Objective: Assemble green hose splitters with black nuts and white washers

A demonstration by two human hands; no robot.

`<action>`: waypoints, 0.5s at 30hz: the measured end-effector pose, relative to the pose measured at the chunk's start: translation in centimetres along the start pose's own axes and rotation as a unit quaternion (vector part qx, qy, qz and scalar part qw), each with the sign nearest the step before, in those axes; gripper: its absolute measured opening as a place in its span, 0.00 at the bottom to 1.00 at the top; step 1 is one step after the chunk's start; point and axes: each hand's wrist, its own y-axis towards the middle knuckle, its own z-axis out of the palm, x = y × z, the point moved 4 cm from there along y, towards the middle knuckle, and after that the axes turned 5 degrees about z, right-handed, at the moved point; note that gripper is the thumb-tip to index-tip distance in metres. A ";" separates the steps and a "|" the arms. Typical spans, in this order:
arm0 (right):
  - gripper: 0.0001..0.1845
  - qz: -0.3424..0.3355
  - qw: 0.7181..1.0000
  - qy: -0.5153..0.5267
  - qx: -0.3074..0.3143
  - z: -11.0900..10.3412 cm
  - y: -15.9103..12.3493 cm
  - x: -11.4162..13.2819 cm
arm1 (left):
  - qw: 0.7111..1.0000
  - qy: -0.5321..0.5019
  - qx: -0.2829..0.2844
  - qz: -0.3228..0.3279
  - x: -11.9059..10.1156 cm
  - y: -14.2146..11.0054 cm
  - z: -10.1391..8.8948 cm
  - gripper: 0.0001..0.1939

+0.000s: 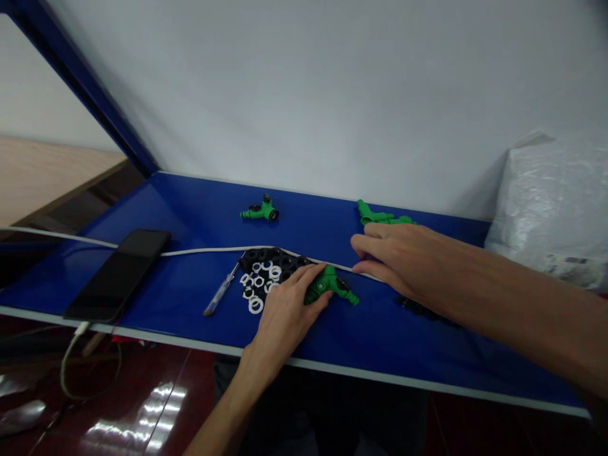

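My left hand [287, 307] grips a green plastic hose fitting [332, 286] against the blue table [190, 215], its fingers curled over the part's left end. Just left of it lies a heap of white rings [259, 282] and black rings [273, 258]. My right hand [396, 256] reaches in from the right, palm down, fingers together and stretched leftward over the white cable [209, 251]; nothing shows in it. Behind that hand lies a small pile of green fittings [380, 217]. Another green fitting [261, 210] sits alone farther back.
A black phone [118, 273] lies at the table's left, plugged into a cable. A small screwdriver [221, 291] rests beside the rings. A clear plastic bag [551, 202] stands at the far right. The white wall rises just behind the table. Dark pieces [418, 307] lie under my right forearm.
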 end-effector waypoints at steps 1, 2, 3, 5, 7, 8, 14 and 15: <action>0.09 -0.001 1.000 -0.010 0.001 0.0 0.0 0.1 | 1.000 -0.002 0.000 0.001 0.0 0.0 0.0 0.23; 0.10 -0.002 1.000 -0.020 0.003 0.1 0.1 0.1 | 1.000 -0.003 -0.001 0.001 0.0 0.0 0.0 0.23; 0.11 -0.002 0.999 -0.032 0.004 0.1 0.1 0.2 | 1.000 -0.003 -0.001 0.001 0.0 0.1 0.0 0.23; 0.12 0.007 0.998 -0.056 -0.002 0.1 0.2 0.4 | 1.000 0.000 -0.001 -0.003 0.0 0.0 0.0 0.24; 0.11 0.007 0.998 -0.069 -0.006 -0.1 0.2 0.8 | 1.000 0.003 -0.002 -0.004 0.0 0.0 0.0 0.24; 0.10 0.003 0.998 -0.070 -0.007 -0.2 0.3 1.0 | 1.000 0.003 -0.003 -0.004 0.0 0.0 0.0 0.24; 0.12 0.010 0.999 -0.037 -0.015 -0.6 -0.1 1.6 | 1.000 0.001 -0.006 -0.004 -0.1 -0.1 -0.1 0.23; 0.12 0.015 1.000 -0.025 -0.008 -0.6 -0.1 1.6 | 1.000 0.002 -0.005 -0.006 -0.1 -0.1 -0.1 0.23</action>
